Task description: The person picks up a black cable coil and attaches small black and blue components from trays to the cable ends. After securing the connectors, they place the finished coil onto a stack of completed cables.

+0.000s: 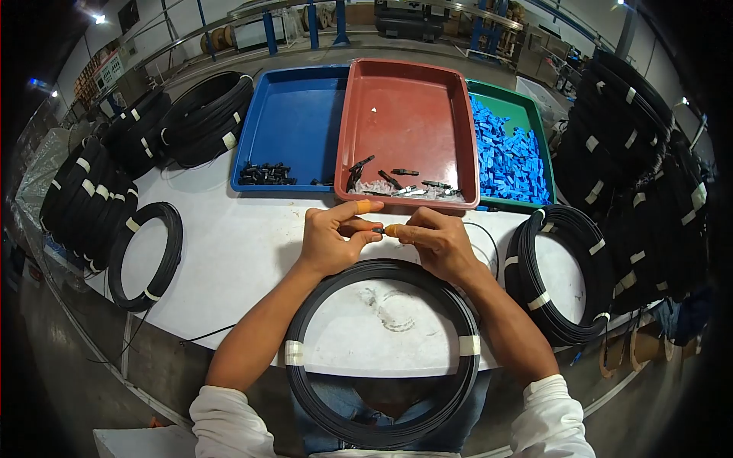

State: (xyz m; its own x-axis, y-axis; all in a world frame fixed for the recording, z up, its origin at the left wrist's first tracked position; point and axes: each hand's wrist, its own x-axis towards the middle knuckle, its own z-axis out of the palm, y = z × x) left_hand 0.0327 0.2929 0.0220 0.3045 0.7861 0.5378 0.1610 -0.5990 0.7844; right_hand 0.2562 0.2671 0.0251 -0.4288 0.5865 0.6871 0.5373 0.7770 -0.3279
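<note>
Both hands meet just below the front edge of the red tray point(412, 114). My left hand point(336, 237) pinches one end of a small dark connector point(379, 230). My right hand point(437, 238), with orange tape on a fingertip, is closed at the connector's other side, its fingers hiding part of it. A thin black cable curves out to the right of my right hand. Below the hands, a coil of black cable point(299, 324) with white tape bands lies partly on the white table and partly over my lap, between my forearms.
A blue tray point(294, 114) holds small black parts; the red tray holds black connectors and clear pieces. A green tray point(519, 114) holds blue parts point(508, 156). Taped cable coils lie left point(177, 252) and right point(527, 282), with taller coil stacks point(84, 198) at both sides.
</note>
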